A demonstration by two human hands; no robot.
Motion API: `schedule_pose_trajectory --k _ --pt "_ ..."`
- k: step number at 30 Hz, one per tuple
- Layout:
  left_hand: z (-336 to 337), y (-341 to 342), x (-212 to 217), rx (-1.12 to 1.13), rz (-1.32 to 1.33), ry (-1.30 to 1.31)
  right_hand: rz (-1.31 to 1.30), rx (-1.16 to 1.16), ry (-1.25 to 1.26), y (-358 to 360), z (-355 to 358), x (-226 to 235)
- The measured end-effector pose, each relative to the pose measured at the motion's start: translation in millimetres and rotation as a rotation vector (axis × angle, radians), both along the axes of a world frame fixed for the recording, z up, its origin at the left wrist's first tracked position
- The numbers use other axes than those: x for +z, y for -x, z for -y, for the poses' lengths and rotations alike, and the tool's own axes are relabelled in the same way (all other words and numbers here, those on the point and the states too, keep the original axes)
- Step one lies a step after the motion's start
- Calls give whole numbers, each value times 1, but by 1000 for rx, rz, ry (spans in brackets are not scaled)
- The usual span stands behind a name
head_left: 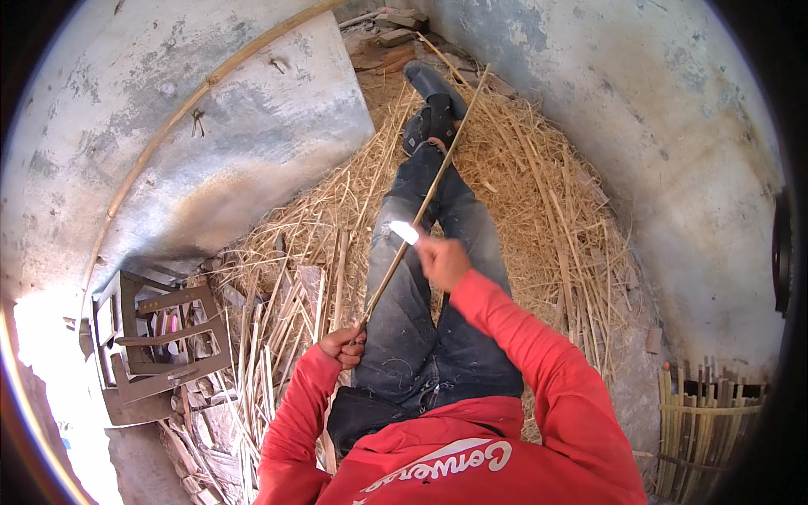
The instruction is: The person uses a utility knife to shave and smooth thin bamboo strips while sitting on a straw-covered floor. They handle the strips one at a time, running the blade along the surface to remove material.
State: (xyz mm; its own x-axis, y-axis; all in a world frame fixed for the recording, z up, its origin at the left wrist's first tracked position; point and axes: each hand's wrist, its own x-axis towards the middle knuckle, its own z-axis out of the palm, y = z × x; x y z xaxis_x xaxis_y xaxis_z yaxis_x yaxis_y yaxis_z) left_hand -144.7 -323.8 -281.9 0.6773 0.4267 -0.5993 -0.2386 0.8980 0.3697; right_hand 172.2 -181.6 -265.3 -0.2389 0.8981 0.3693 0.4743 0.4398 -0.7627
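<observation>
Head view, nearest item: one red sweatshirt [539, 438], soft knit, white lettering across the chest. Beneath it, dark trousers [404, 337], worn and dusty at thigh and knee, legs stretched out, feet in dark footwear [429, 80].

Left hand [343, 347]: fingers closed around the near end of a stick. Right hand [444, 263]: fist wrapped on a knife [404, 231], handle hidden, blade whitened by glare and lying at the stick; contact cannot be told.

Stick [452, 147]: slim, straight, tan, apparently cane or bamboo; slants over the legs from the left hand toward the feet.

Progress, as judged: paring of this piece looks under way, the length whole; how much surface is finished cannot be read. Plenty of earlier output seems to lie about; some strips look rough, perhaps unworked.

Materials: shavings [539, 210], straw-yellow, curled, deeply heaped; split strips [278, 353], long and stiff, left of the legs; curved pole [168, 126], against a mottled, flaking wall [278, 109]; brown slatted frame [168, 337], angular; banded basketwork [707, 411], upright slats, lower right.
</observation>
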Motion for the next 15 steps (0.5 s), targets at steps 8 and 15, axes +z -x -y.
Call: schedule_pose_trajectory --k 8,15 --pt "-3 -12 3 26 -99 -5 33 68 -139 -13 -16 -13" --pt "4 -8 4 49 -132 -30 105 190 62 16 45 13"
